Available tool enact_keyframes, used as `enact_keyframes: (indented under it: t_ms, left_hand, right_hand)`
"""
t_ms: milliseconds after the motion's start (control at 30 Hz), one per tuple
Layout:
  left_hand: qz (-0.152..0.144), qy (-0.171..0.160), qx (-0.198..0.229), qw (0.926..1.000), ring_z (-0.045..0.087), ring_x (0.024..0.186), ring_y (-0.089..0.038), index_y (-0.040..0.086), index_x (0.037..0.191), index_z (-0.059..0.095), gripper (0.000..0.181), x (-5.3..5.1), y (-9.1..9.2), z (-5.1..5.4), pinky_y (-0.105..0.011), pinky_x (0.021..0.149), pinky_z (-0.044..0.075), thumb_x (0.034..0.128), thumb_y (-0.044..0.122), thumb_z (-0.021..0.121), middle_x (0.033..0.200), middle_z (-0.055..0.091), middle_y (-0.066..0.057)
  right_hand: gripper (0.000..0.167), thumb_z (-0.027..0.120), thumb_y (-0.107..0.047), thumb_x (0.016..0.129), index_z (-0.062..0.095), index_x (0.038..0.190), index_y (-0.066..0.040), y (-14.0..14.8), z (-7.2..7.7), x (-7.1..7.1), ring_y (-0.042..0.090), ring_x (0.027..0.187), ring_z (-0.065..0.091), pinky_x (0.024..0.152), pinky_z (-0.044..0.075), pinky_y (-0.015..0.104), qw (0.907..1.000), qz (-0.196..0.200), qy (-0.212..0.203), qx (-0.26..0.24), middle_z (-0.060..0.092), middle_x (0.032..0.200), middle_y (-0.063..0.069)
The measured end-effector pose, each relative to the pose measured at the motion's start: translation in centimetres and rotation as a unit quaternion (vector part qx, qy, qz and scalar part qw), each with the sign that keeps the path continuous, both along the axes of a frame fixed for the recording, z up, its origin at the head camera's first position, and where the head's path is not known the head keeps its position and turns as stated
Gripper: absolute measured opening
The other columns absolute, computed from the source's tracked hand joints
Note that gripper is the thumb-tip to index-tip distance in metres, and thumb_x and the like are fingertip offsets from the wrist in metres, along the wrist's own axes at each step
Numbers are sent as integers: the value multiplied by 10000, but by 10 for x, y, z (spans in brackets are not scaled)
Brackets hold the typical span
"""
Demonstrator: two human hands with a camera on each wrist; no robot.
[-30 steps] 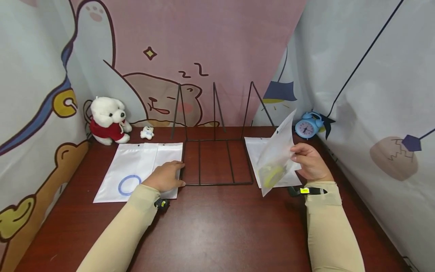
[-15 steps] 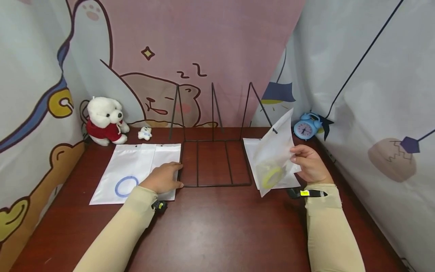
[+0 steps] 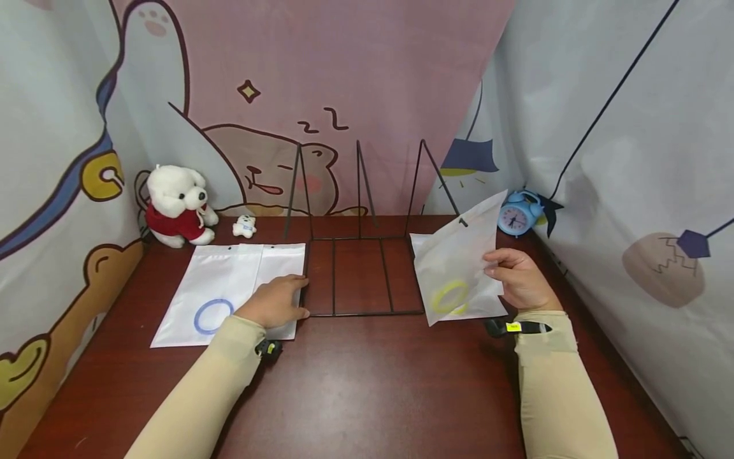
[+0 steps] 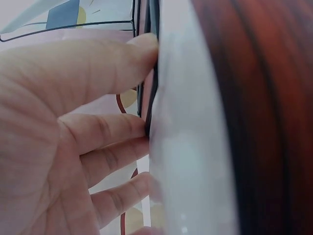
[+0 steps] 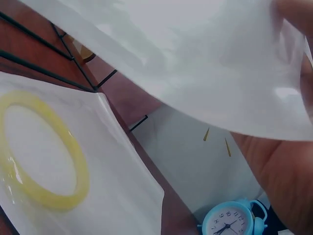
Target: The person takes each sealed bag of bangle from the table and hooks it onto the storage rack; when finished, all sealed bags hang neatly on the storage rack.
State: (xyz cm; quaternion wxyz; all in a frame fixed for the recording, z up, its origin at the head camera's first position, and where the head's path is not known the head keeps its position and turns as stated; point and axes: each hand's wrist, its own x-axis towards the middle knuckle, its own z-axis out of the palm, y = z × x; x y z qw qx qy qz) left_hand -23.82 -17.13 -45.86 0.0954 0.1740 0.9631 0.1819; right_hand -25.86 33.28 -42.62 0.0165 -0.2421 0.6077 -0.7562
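A black wire rack [image 3: 362,313] stands mid-table, with three upright triangular dividers at its back. My left hand [image 3: 274,302] reaches over a white bag [image 3: 186,274] showing a blue ring [image 3: 213,316], its fingertips against the rack's left rod. In the left wrist view the thumb and fingers [image 4: 110,132] touch that dark rod. My right hand [image 3: 524,280] pinches the right edge of a translucent white bag [image 3: 459,248], held tilted over another white bag [image 3: 487,307] at the rack's right. A yellow ring [image 3: 450,297] shows near the held bag's lower part. In the right wrist view a yellow ring [image 5: 76,161] marks the lower bag.
A white plush bear [image 3: 178,204] in red sits at the back left, beside a small white toy [image 3: 244,225]. A blue alarm clock [image 3: 516,217] stands at the back right. Patterned cloth walls [image 3: 401,76] enclose the brown table [image 3: 367,395].
The bag in my right hand has turned to face me more broadly, and its yellow ring shows more clearly. My left hand has stayed at the rack's left edge.
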Motion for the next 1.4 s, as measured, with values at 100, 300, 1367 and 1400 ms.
enact_keyframes:
  t_ms: [100, 300, 1367, 1400]
  left_hand:
    - [-7, -1, -13, 10000, 464, 1469, -434, -5, 1532, 521, 754, 1, 0, 1, -647, 1151, 406, 905, 305, 803, 1594, 502, -191]
    - [-41, 49, -32, 10000, 468, 1465, -439, -15, 1525, 524, 757, 2, -1, 2, -649, 1153, 403, 900, 309, 802, 1588, 507, -200]
    - [26, -88, 19, 10000, 448, 1486, -421, 13, 1546, 510, 755, 0, 0, -4, -653, 1173, 380, 917, 318, 796, 1608, 489, -181]
    - [21, -82, 21, 10000, 448, 1486, -421, 12, 1545, 511, 755, 0, 0, -4, -651, 1173, 381, 915, 317, 796, 1607, 490, -180]
  right_hand:
    - [529, 457, 272, 935, 827, 1066, -82, -1, -1, -1, 108, 994, 624, 803, 546, 192, 9997, 10, -29, 228, 757, 1051, -33]
    - [489, 474, 247, 950, 830, 1062, -68, -4, -1, 0, 103, 749, 594, 636, 530, 160, 9984, 185, -106, 528, 749, 1007, -29]
    - [243, 606, 50, 1007, 761, 1193, 44, -6, 0, 2, 162, 1082, 642, 879, 638, 389, 9576, 254, -597, 2808, 719, 1167, -30]
    - [238, 603, 49, 1014, 750, 1201, 59, -6, -1, 1, 168, 1087, 645, 880, 640, 440, 9599, 349, -631, 2709, 713, 1173, -20]
